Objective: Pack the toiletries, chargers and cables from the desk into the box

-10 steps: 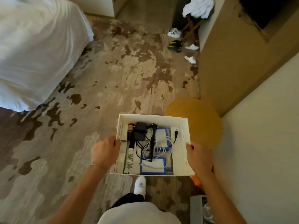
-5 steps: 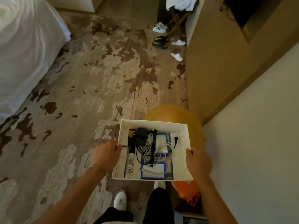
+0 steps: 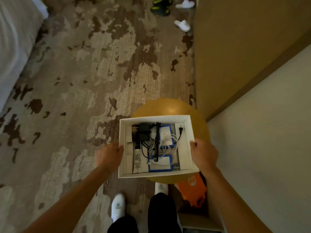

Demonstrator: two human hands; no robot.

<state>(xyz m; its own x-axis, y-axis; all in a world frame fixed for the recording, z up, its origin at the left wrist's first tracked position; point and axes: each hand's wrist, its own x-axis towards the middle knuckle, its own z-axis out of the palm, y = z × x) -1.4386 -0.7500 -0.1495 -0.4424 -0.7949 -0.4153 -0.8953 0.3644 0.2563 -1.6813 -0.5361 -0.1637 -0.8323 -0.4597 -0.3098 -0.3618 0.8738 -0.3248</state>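
I carry a white open box (image 3: 188,132) in front of me above a round yellow stool (image 3: 168,106). My left hand (image 3: 109,155) grips its left wall and my right hand (image 3: 203,153) grips its right wall. Inside lie a white tube (image 3: 138,161), a black charger (image 3: 144,132) with black cable, a black comb (image 3: 156,143), white cables (image 3: 165,145) and two blue-edged white packs (image 3: 160,163).
Patterned carpet (image 3: 84,81) spreads to the left, with a white bed (image 3: 15,39) at the far left. A tan cabinet wall (image 3: 235,47) and a pale desk surface (image 3: 260,132) stand on the right. Slippers (image 3: 182,25) and shoes lie far ahead. An orange bag (image 3: 193,190) sits by my feet.
I have walked forward with the box; the yellow stool has come under it, the bed has slid off to the left. Both hands keep the same grip.
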